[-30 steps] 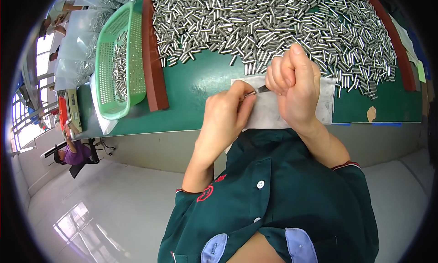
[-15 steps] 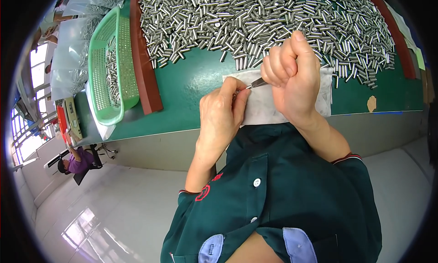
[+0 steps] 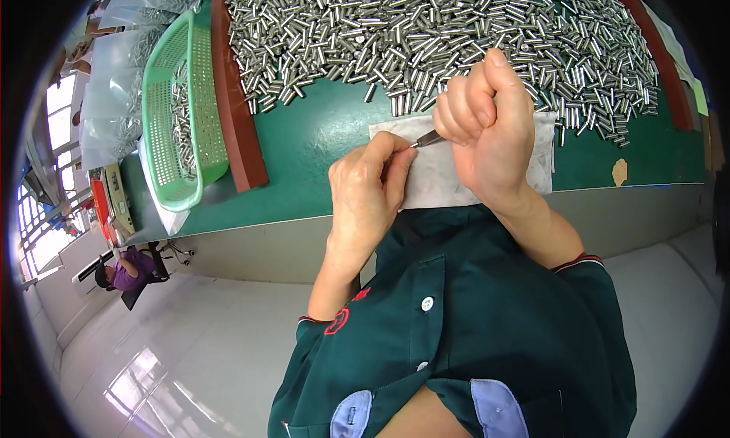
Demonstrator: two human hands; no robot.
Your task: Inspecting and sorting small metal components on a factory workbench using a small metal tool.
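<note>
My right hand [image 3: 490, 126] is closed in a fist around a slim dark metal tool [image 3: 429, 138], whose handle is hidden in the palm. The tool's narrow tip points left and meets the fingertips of my left hand [image 3: 365, 181]. Thumb and forefinger of that hand are pinched together on a small metal pin, almost wholly covered by the fingers. Both hands are above a greyish-white cloth [image 3: 433, 181] at the near edge of the green table.
Beyond the hands lies a wide heap of short shiny metal pins [image 3: 426, 35], between a left red-brown rail [image 3: 242, 134] and a right one [image 3: 646, 42]. A green basket [image 3: 209, 103] with pins and several plastic bags [image 3: 114, 88] stand at left. Farther off sits a person in purple [image 3: 135, 267].
My left hand has shifted very slightly left, and its fingers cover more of the pin. The right hand and the tool have hardly moved.
</note>
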